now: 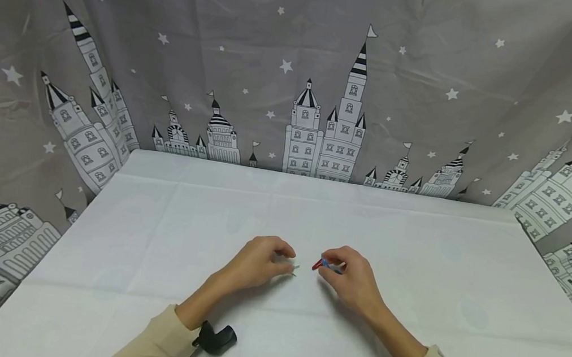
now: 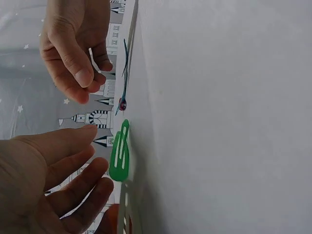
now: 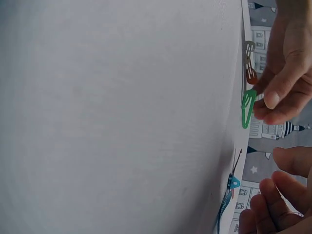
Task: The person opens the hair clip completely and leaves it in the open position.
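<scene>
Both hands hover just over a small group of hair clips lying on the white table. A green hair clip (image 2: 119, 155) lies nearest my left hand (image 1: 263, 261), whose thumb and fingers are spread apart and grip nothing. Beyond it in the right wrist view are an orange-brown hair clip (image 3: 251, 75) and a greyish one (image 3: 249, 47). Under the fingertips of my right hand (image 1: 351, 278) lie a red hair clip (image 1: 316, 265) and a blue one (image 1: 325, 262), partly hidden. That hand's fingers are loosely bent, apart from the clips in the right wrist view.
The white tabletop (image 1: 201, 216) reaches back to a grey curtain (image 1: 258, 28) printed with castles and stars. Black wrist mounts (image 1: 215, 339) sit at both sleeve cuffs.
</scene>
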`<state>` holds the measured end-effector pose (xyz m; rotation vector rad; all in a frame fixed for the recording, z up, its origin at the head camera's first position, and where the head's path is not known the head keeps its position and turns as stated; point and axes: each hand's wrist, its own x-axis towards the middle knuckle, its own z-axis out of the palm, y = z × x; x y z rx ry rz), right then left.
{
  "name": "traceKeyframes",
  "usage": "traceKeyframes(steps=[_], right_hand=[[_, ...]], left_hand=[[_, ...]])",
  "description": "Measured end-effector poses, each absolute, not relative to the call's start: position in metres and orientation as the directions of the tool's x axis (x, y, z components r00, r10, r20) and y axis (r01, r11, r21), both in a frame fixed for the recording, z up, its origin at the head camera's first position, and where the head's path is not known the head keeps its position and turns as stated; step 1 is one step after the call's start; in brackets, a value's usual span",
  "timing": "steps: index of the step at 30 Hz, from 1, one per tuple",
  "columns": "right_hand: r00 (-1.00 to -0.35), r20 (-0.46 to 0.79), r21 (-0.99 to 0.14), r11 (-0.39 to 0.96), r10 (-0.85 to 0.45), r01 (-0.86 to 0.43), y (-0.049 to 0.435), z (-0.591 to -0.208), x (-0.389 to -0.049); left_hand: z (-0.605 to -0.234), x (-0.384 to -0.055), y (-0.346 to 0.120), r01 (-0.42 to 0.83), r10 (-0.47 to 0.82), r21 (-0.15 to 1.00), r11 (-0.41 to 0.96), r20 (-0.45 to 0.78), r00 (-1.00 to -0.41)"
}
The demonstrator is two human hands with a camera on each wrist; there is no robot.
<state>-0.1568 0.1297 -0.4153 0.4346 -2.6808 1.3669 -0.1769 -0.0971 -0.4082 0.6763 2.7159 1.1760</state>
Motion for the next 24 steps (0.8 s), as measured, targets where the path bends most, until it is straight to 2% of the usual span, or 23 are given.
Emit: traceKeyframes(steps=[6, 17, 24], right_hand=[[-0.95, 0.238, -0.75, 0.584, -0.2, -0.311, 0.136, -0.418, -0.157], [-0.964, 0.191, -0.726, 0.634, -0.187, -0.267, 0.144, -0.422, -0.158], [-0.97, 0.151, -0.706, 0.665, -0.192, -0.242, 0.146, -0.423, -0.159]], left_hand=[[-0.402, -0.182, -0.083, 0.361, 0.459, 0.708, 0.607, 0.058, -0.886], [-0.402, -0.199, -0.048, 0.348, 0.484, 0.701, 0.623, 0.005, -0.875], [-0.409, -0.207, -0.041, 0.325, 0.455, 0.7, 0.636, 0.0, -0.891]])
